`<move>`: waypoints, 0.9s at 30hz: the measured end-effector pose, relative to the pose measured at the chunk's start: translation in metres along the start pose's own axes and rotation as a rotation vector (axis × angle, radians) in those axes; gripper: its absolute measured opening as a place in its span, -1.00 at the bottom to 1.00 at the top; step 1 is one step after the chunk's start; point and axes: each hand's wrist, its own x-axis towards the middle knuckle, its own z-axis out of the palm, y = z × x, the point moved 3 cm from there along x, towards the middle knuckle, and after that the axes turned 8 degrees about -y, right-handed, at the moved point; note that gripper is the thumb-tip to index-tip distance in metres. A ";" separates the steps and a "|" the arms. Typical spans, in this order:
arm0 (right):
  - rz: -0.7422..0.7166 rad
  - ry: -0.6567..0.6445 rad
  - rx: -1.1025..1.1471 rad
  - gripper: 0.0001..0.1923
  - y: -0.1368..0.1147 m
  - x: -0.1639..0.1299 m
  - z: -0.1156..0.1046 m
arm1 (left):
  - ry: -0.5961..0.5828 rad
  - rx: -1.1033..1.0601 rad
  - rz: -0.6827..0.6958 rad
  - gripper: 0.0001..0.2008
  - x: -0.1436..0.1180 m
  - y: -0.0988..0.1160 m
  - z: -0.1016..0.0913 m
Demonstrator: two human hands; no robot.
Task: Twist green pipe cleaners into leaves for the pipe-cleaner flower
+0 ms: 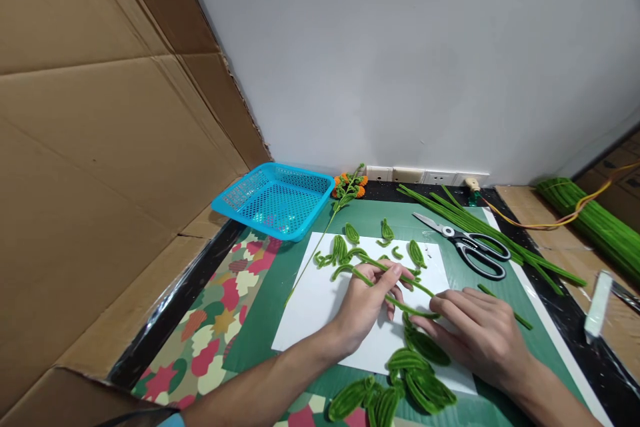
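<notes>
My left hand (367, 300) pinches a green pipe cleaner (395, 283) over a white sheet of paper (315, 303). My right hand (480, 330) lies flat on the paper's right side, its fingertips holding the same pipe cleaner's looped end near the middle. Several small green pipe-cleaner leaves (385, 232) lie at the paper's far edge. Larger folded green leaves (415, 380) are piled at the near edge, just below both hands.
Black-handled scissors (473, 247) lie right of the paper on a green mat (283, 273), beside straight green pipe cleaners (480, 230). A blue plastic basket (275, 200) stands at back left, an orange flower stem (347, 188) next to it. Cardboard walls off the left. A green bundle (595, 220) lies far right.
</notes>
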 end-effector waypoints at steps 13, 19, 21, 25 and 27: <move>0.082 -0.015 0.156 -0.79 0.007 -0.002 0.004 | -0.017 0.040 -0.054 -0.53 0.000 -0.002 -0.003; 0.109 -0.132 0.234 -0.81 0.007 0.000 0.003 | -0.017 0.014 -0.068 -0.51 0.000 -0.001 -0.004; 0.119 -0.130 0.233 -0.82 0.008 0.001 0.003 | -0.015 -0.006 -0.079 -0.52 0.000 -0.001 -0.004; 0.115 -0.098 0.238 -0.82 0.009 0.002 0.004 | -0.018 -0.036 -0.097 -0.54 -0.001 0.000 -0.004; 0.113 -0.096 0.265 -0.82 0.009 0.002 0.004 | -0.018 -0.042 -0.091 -0.55 0.000 0.000 -0.004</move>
